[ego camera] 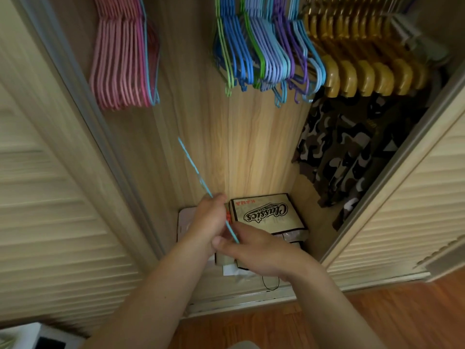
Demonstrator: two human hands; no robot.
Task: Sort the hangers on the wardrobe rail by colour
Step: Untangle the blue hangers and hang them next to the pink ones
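A light blue hanger [193, 167] is off the rail, seen edge-on low in the wardrobe. My left hand [210, 217] grips it near its middle. My right hand [254, 248] pinches its lower end. At the top left hangs a bunch of pink hangers [118, 64] with one light blue hanger [151, 71] at its right edge. To the right hangs a mixed bunch of blue, green and purple hangers [264, 51]. Next to that come several yellow wooden hangers [362, 71]. The rail itself is out of view.
A camouflage garment [344, 147] hangs below the yellow hangers at the right. A printed box [266, 212] and other small items lie on the wardrobe floor under my hands. Louvred doors [50, 197] stand on both sides. The wooden back panel [191, 71] shows between the pink and blue bunches.
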